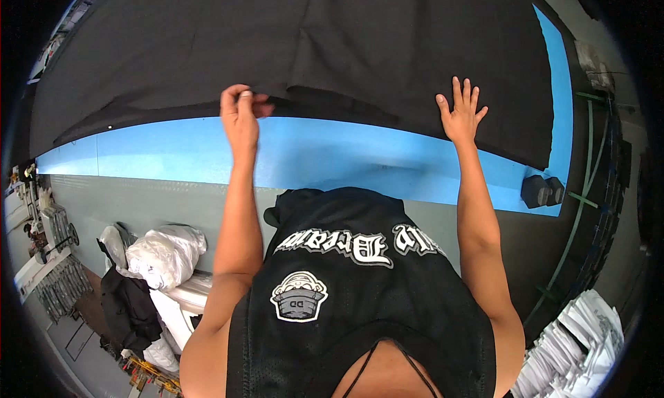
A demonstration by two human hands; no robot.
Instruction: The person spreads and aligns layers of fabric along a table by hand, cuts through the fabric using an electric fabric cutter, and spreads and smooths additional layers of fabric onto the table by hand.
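A wide sheet of black fabric [387,38] covers most of a blue tabletop [332,142]. My left hand [242,111] is at the fabric's near edge, thumb and forefinger pinched on it and the other fingers curled and slightly blurred. Just right of that hand the edge is lifted, and a fold runs away from me through the cloth. Farther right, my right hand [462,114] lies flat on the fabric, palm down with the fingers spread.
A dark hexagonal dumbbell [536,190] stands on the table's near right corner. Plastic-wrapped bundles [166,253] and a black cloth item [128,308] are low on the left. White stacked material [574,349] sits at the lower right. Green tape lines [588,156] mark the floor.
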